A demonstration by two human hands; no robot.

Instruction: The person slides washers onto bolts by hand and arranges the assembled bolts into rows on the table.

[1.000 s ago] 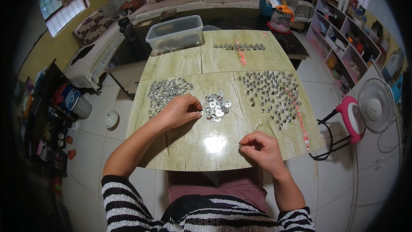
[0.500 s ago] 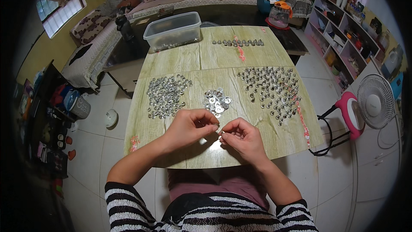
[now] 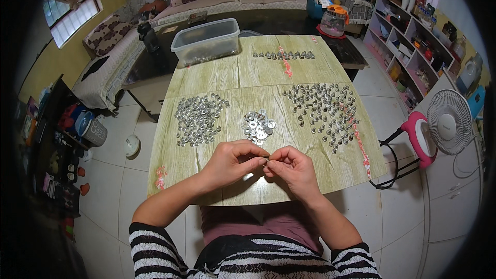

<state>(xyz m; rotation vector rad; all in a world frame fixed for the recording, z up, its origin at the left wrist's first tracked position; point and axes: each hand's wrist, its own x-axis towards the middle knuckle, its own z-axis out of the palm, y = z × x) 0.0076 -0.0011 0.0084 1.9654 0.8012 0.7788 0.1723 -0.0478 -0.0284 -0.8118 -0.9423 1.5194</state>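
Above the near edge of the table, my left hand (image 3: 232, 164) and my right hand (image 3: 292, 171) meet at the fingertips. Both are closed in a pinch around a small metal part, mostly hidden by the fingers, so its exact kind cannot be made out. Just beyond my hands lies a small heap of flat silver washers (image 3: 259, 125). Shiny small round metal pieces, like nuts (image 3: 199, 119), are spread to the left. On the right stand many dark metal screws (image 3: 325, 111) with their shanks up. A row of similar screw pieces (image 3: 284, 55) runs across the far part.
A clear plastic tub (image 3: 206, 46) with small metal pieces in its bottom stands at the table's far left corner. The wood-patterned table (image 3: 232, 85) has a seam across it. Right of it are a pink-and-black stool (image 3: 421, 139) and a white fan (image 3: 448, 121).
My hands have come together, fingertips now touching where a small gap was. Both sit slightly nearer to me. The view has shifted a little; the piles look the same.
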